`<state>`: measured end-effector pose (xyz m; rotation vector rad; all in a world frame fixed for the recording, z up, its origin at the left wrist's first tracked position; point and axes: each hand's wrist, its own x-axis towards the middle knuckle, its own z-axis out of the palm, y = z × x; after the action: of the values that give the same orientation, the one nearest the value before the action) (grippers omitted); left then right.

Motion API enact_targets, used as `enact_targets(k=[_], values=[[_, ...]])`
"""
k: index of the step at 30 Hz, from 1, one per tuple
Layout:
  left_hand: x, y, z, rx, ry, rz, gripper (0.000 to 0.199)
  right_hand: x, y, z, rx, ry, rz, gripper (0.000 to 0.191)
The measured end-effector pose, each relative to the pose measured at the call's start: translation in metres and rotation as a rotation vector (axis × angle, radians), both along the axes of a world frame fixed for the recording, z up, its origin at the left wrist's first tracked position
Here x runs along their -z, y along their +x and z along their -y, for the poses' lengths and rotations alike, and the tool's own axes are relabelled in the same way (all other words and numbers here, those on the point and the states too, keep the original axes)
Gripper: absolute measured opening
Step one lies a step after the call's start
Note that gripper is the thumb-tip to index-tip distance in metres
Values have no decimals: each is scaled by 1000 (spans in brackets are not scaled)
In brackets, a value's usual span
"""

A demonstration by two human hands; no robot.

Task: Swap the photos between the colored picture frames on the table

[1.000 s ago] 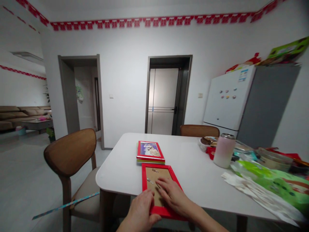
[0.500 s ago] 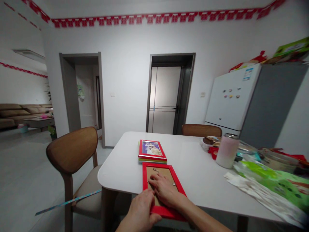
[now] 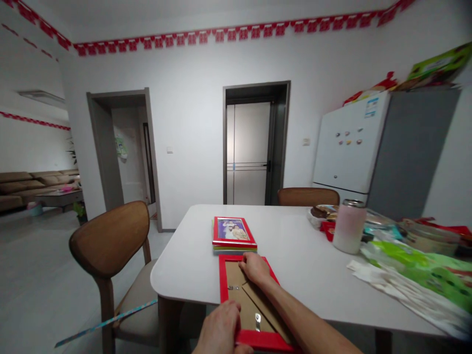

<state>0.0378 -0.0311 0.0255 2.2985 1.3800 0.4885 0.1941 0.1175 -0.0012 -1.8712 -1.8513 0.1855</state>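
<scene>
A red picture frame [image 3: 223, 276] lies face down at the table's near edge, its brown backing board [image 3: 248, 309] with small metal clips and a stand leg showing. My left hand [image 3: 220, 326] is closed around the frame's near left corner, thumb below the near side. At the far end of the backing, my right hand [image 3: 255, 268] has its fingers curled in near the far rail; whatever they pinch is hidden. Just beyond lies a stack of picture frames [image 3: 234, 245], the top one red with a photo [image 3: 232, 229] of people on purple.
The white table [image 3: 177, 265] carries a pink and white bottle [image 3: 349, 227], a green package [image 3: 424, 265], a white cloth [image 3: 391, 287] and food containers on the right. Wooden chairs [image 3: 110, 241] stand left and behind. A patterned strip [image 3: 106, 322] crosses the left chair.
My right hand has moved from the middle of the backing to its far end, uncovering the stand leg and a near clip. My left hand stays on the frame. The view has shifted slightly.
</scene>
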Motion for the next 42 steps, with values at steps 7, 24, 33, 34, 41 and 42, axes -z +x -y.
enact_targets(k=[7, 24, 33, 34, 41, 42], values=[[21, 24, -10, 36, 74, -40, 26, -11, 25, 7, -65, 60, -99, 22], [9, 59, -4, 85, -97, -73, 64, -4, 4, 1, 17, -2, -38, 13], [19, 51, -13, 78, -139, 54, 46, -18, 28, 4, -46, 82, -244, 21], [18, 48, -13, 87, -132, 69, 47, -21, 40, 7, -49, 100, -287, 24], [-15, 58, 1, -8, 47, 712, 46, -8, 73, 79, -55, -149, -1062, 42], [-20, 66, 2, -34, 38, 872, 34, -5, 64, 93, -104, -243, -1200, 44]])
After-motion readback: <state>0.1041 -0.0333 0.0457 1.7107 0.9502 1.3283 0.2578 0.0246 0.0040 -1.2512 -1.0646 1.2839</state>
